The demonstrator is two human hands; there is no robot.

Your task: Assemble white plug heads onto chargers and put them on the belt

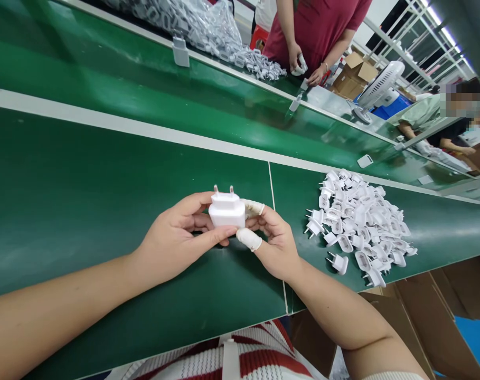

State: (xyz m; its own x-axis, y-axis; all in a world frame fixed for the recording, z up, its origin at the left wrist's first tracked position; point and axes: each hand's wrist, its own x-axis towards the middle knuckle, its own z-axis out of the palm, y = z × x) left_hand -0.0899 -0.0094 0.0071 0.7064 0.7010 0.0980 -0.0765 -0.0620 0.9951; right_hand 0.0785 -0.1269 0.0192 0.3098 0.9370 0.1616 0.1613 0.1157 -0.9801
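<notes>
A white two-pin plug adapter (227, 212) is held above the green tabletop (105, 200), its metal pins pointing up and away from me. My left hand (180, 229) grips it from the left, thumb along its near lower edge. From the other side my right hand (273, 240) closes on it too, with white finger cots on the thumb and a fingertip. To the right of that hand lies a heap of white plug parts (366, 216), some showing pins and others hollow sides. One loose plug part (338, 263) rests at the heap's near edge.
Beyond a pale divider strip (144, 129) runs a green conveyor belt (224, 113), carrying several white pieces. A co-worker in a red shirt (314, 31) handles parts across it, beside a bagged pile of grey-white parts (208, 37). Cardboard boxes (430, 306) stand at lower right.
</notes>
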